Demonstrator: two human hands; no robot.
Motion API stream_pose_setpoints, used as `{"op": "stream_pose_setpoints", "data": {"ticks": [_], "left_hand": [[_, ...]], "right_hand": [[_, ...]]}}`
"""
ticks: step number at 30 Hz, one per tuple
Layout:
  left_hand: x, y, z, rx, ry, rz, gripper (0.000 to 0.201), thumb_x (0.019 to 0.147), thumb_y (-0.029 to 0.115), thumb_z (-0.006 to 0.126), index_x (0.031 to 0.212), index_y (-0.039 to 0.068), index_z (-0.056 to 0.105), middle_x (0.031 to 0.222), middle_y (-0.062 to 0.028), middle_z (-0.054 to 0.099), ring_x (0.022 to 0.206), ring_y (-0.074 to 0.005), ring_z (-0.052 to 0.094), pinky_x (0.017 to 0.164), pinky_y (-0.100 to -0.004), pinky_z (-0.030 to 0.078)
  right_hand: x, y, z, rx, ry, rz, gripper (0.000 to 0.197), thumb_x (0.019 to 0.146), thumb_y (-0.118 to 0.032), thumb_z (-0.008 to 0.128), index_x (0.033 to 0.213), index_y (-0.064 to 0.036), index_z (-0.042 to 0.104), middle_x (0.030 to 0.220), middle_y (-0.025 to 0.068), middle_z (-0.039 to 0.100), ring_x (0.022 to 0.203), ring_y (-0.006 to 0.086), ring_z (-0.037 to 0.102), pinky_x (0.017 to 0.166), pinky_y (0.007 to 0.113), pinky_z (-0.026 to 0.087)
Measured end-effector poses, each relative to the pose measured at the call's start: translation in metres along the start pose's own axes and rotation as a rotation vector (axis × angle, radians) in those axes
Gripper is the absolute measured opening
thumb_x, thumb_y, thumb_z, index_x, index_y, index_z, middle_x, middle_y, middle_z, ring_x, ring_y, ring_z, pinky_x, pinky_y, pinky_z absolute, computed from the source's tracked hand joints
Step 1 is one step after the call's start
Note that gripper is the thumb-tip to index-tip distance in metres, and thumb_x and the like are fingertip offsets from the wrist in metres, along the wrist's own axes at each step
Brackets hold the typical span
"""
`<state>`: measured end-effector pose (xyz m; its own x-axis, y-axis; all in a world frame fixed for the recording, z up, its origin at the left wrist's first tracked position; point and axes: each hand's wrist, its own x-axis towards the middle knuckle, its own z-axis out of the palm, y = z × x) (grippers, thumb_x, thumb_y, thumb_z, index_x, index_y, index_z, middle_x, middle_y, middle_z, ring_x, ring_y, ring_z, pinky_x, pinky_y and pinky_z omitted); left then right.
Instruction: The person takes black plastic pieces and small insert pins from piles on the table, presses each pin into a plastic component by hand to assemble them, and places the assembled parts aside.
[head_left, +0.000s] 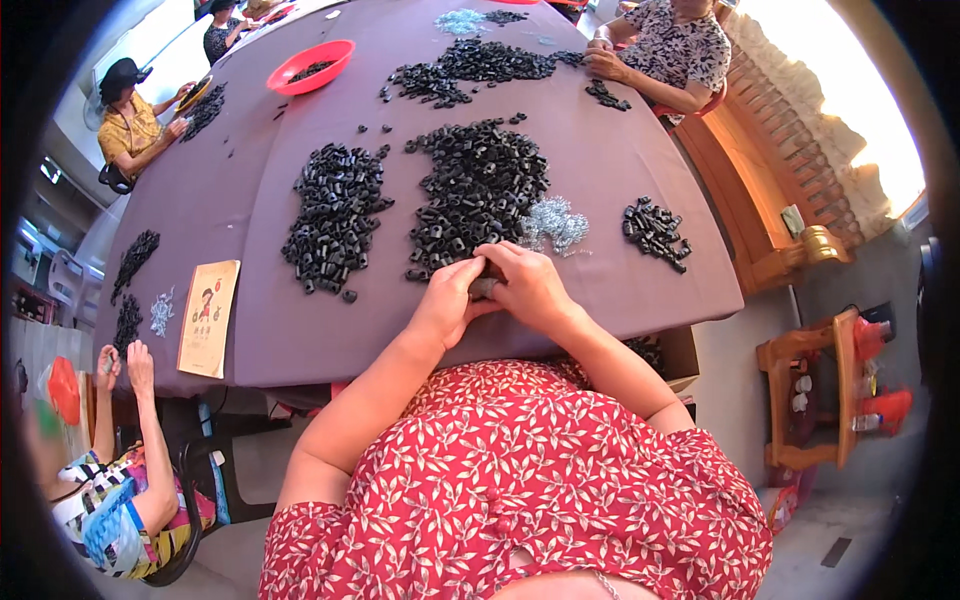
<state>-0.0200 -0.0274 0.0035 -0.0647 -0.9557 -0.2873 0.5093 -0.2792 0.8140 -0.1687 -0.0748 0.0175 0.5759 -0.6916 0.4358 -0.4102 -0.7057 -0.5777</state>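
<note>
My left hand (447, 302) and my right hand (532, 287) meet over the near edge of the cloth-covered table (630, 290). Fingers of both are closed and pressed together around something small; what it is stays mostly hidden. Just beyond them lies a big heap of small black cylindrical plastic pieces (480, 175). A pile of tiny shiny, clear-silvery parts (557, 226) touches that heap's right side, close to my right hand. To the left spreads a second heap of black pieces (335, 215), and a smaller black group (655, 235) sits far to the right.
A booklet (208, 320) lies at the table's left. Farther back are a red bowl (312, 68) with black pieces and another black heap (495, 62). Several people sit around; one person's hands (140, 368) are raised at the left. A wooden stool (810, 390) stands right.
</note>
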Motion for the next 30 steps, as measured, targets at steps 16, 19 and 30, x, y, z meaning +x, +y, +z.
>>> {"op": "stream_pose_setpoints", "data": {"ticks": [16, 19, 30], "left_hand": [[0.003, -0.008, -0.001, 0.01, -0.023, 0.042, 0.029, 0.107, 0.023, 0.04, 0.117, 0.005, 0.059, 0.108, -0.0057, 0.065, 0.093, -0.015, 0.065, 0.078, -0.0348, 0.059], [0.003, -0.009, 0.0, -0.002, 0.005, 0.046, 0.027, 0.106, 0.022, 0.041, 0.116, 0.005, 0.059, 0.107, -0.006, 0.065, 0.092, -0.0152, 0.065, 0.077, -0.0347, 0.059], [0.003, -0.006, -0.001, 0.041, 0.017, 0.049, 0.026, 0.105, 0.02, 0.042, 0.11, 0.004, 0.061, 0.103, -0.0071, 0.065, 0.086, -0.016, 0.066, 0.072, -0.0341, 0.059]], "right_hand": [[0.0, 0.008, 0.011, 0.054, 0.065, -0.085, 0.044, 0.072, 0.0, 0.073, 0.114, -0.0025, 0.063, 0.099, 0.0131, 0.066, 0.088, 0.0301, 0.067, 0.076, 0.037, 0.055], [0.0, 0.005, 0.012, 0.091, 0.072, -0.072, 0.045, 0.072, 0.001, 0.072, 0.115, -0.0028, 0.063, 0.1, 0.0126, 0.065, 0.088, 0.0301, 0.067, 0.075, 0.037, 0.054], [-0.001, 0.01, 0.01, -0.011, 0.072, -0.074, 0.039, 0.072, -0.009, 0.071, 0.109, -0.0058, 0.063, 0.093, 0.0106, 0.062, 0.086, 0.0319, 0.064, 0.073, 0.041, 0.054]]}}
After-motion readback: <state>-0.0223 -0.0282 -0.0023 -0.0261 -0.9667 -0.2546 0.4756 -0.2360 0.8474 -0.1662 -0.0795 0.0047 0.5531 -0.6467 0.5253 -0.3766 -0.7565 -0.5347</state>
